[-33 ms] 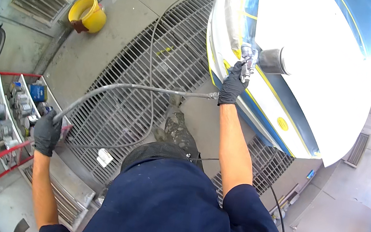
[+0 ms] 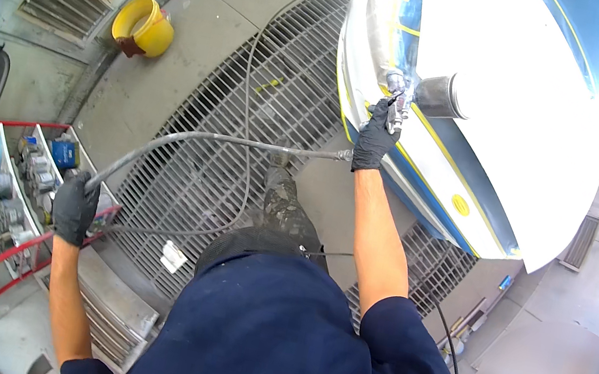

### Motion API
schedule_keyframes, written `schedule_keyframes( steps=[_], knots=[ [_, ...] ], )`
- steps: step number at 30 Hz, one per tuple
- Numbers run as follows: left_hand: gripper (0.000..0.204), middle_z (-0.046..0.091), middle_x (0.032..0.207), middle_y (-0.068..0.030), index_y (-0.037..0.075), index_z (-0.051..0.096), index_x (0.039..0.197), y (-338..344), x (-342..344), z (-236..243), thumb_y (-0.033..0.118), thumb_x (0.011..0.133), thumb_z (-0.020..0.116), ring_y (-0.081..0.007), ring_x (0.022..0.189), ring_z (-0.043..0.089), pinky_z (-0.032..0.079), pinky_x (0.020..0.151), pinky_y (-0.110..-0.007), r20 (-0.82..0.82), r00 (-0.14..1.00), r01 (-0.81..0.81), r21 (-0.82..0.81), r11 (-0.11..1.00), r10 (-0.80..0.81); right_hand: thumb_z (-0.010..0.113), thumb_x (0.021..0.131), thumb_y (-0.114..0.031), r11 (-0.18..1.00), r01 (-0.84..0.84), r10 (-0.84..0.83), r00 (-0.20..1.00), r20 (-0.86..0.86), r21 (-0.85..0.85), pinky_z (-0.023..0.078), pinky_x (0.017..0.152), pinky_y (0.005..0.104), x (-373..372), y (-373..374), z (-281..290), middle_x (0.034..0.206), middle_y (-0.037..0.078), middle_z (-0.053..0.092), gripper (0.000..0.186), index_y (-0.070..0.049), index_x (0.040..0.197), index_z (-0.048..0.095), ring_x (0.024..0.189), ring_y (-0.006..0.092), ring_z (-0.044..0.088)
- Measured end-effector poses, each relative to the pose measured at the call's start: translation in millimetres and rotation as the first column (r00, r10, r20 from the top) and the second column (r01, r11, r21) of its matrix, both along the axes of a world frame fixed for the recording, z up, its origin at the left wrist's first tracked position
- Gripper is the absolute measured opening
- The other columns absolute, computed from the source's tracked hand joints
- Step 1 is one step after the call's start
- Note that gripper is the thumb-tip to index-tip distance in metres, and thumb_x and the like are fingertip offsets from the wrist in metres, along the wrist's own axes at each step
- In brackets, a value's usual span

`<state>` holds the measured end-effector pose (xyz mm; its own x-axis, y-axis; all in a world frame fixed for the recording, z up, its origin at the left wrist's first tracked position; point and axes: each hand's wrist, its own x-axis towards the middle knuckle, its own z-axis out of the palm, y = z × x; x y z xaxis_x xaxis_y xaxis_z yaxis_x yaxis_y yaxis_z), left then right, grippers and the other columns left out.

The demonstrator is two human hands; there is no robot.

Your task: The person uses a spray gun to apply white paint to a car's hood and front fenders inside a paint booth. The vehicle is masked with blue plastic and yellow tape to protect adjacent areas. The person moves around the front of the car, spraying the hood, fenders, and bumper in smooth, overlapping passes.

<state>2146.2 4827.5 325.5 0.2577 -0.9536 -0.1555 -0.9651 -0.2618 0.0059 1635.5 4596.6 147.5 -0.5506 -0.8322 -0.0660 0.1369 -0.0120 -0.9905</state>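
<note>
In my black-gloved right hand (image 2: 378, 138) is a metal spray gun (image 2: 400, 100), its fingers wrapped round the handle. A dark cylindrical cup (image 2: 440, 96) sticks out from the gun's right side. The gun is close to the near edge of a masked vehicle (image 2: 434, 151), which has white covering (image 2: 505, 87), blue areas and yellow tape lines. A grey hose (image 2: 243, 143) runs from the gun's handle across to my left hand (image 2: 75, 208), also black-gloved, which is closed around it at the left. Whether paint is leaving the gun, I cannot tell.
Beside my left hand stands a red-edged shelf rack (image 2: 0, 251) with cans and rolls. A yellow bucket (image 2: 152, 33) rests by the left wall. Hose loops lie over the floor grating (image 2: 184, 159). A crumpled white piece (image 2: 173, 257) lies on the grating.
The view has shifted slightly, moving the vehicle a little right in the picture. Both hands keep their grips on the spray gun and the hose.
</note>
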Motion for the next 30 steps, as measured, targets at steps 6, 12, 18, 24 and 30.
schedule_keyframes(
  steps=[6,12,18,24,30],
  knots=[
    [0.021,0.066,0.077,-0.0182,0.007,0.070,0.095,-187,39,-27,0.023,0.082,0.066,-0.0368,0.072,0.065,0.051,0.064,-0.045,-0.043,0.949,0.312,0.010,0.950,-0.311,0.066,0.094,-0.025,0.950,0.269,-0.269,0.963,-0.020,0.157,0.038,0.045,0.0217,1,-5,-14,0.069,-0.001,0.056,0.017,-0.008,0.098,0.064,0.053,0.0054,0.047],
    [0.016,0.061,0.070,-0.0209,0.006,0.063,0.080,-351,18,-65,0.022,0.083,0.064,-0.0420,0.069,0.061,0.048,0.061,-0.047,-0.238,0.866,0.487,0.196,0.851,-0.440,0.066,0.093,-0.029,0.644,0.747,-0.727,0.665,-0.171,0.164,0.035,0.041,0.0196,-43,30,7,0.068,-0.003,0.052,0.021,-0.009,0.098,0.060,0.050,0.0053,0.047],
    [0.018,0.060,0.068,-0.0221,0.005,0.059,0.077,-522,26,-89,0.021,0.086,0.061,-0.0422,0.067,0.060,0.046,0.058,-0.048,-0.361,0.687,0.706,0.127,0.697,-0.631,0.068,0.092,-0.031,0.445,0.886,-0.859,0.463,-0.220,0.129,0.034,0.043,0.0222,10,-15,-25,0.069,-0.002,0.054,0.023,-0.008,0.097,0.063,0.055,0.0049,0.046],
    [0.019,0.057,0.064,-0.0213,0.003,0.058,0.077,-691,130,-78,0.019,0.086,0.061,-0.0404,0.062,0.059,0.045,0.055,-0.044,-0.410,0.609,0.740,-0.014,0.673,-0.679,0.069,0.092,-0.026,0.634,0.771,-0.771,0.636,-0.027,0.058,0.036,0.050,0.0240,144,-207,-15,0.070,-0.005,0.052,0.019,-0.009,0.096,0.064,0.059,0.0053,0.045],
    [0.016,0.055,0.064,-0.0229,0.003,0.060,0.080,-822,182,-57,0.018,0.085,0.063,-0.0433,0.062,0.056,0.042,0.055,-0.045,-0.462,0.538,0.812,0.061,0.580,-0.705,0.066,0.093,-0.027,0.519,0.837,-0.711,0.311,-0.630,-0.173,0.038,0.045,0.0245,146,-264,-48,0.071,0.001,0.060,0.020,-0.008,0.098,0.065,0.053,0.0077,0.049]
  ],
)
